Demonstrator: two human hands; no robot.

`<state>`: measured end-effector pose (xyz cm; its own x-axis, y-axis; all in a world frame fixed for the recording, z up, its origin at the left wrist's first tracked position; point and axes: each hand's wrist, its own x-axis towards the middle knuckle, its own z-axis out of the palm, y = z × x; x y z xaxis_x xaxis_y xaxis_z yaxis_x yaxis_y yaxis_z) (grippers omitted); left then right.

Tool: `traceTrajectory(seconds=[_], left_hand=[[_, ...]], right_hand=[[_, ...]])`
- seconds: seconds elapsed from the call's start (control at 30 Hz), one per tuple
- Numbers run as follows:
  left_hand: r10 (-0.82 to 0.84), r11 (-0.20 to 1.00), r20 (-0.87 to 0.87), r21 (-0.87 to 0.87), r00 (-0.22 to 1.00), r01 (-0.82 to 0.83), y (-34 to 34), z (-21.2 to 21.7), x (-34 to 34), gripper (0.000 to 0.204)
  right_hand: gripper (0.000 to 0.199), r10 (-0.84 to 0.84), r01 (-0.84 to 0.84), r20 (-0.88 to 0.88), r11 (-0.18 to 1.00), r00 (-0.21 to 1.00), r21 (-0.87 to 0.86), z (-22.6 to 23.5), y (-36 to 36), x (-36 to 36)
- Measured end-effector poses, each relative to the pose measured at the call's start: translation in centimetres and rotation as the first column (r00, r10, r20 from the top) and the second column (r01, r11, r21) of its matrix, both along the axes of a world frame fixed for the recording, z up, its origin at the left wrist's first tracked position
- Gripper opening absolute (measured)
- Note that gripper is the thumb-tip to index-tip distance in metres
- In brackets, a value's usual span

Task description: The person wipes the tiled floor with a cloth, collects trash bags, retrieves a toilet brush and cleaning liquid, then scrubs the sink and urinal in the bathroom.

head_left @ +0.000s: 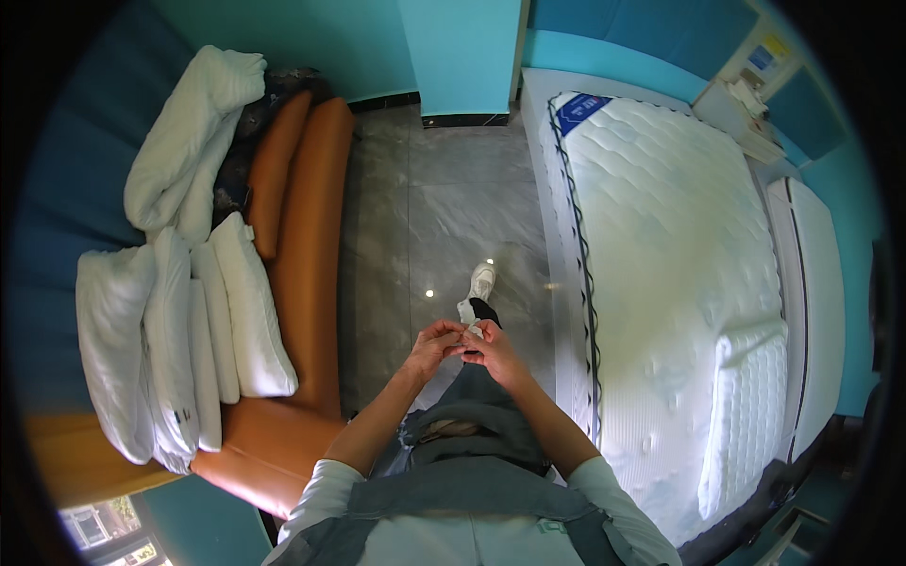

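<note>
In front of my body, above the floor, my two hands meet with their fingertips together. My left hand (437,343) is closed in a pinch, its fingertips touching those of the other hand. The fingers of my right hand (489,345) are also closed, bent around a small whitish thing (475,330) at the fingertips. That thing is too small to name, and the fingers partly cover it. Below the hands show my dark trouser leg and a white shoe (482,280) on the floor.
An orange sofa (316,245) stands on the left, with white pillows (250,307) and a folded white quilt (189,137) on it. To the right lies a bare white mattress (661,217), a folded quilted pad (746,415) on its near part. Grey tiled floor (415,212) runs between them.
</note>
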<state>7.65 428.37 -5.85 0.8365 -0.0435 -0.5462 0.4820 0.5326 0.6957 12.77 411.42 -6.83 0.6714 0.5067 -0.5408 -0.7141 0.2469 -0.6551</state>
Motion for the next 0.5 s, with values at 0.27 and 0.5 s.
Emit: traceTrajectory(seconds=[0.27, 0.5], left_hand=[[0.327, 0.945, -0.115, 0.063, 0.938, -0.322, 9.8, -12.5, 19.6, 0.023], [0.038, 0.992, -0.39, 0.123, 0.92, 0.011, 12.9, -23.5, 26.3, 0.024]], right_hand=[[0.023, 0.148, -0.161, -0.175, 0.985, 0.973, -0.059, -18.4, 11.9, 26.2], [0.018, 0.316, -0.235, 0.185, 0.903, 0.931, -0.361, -38.0, 16.4, 44.4]])
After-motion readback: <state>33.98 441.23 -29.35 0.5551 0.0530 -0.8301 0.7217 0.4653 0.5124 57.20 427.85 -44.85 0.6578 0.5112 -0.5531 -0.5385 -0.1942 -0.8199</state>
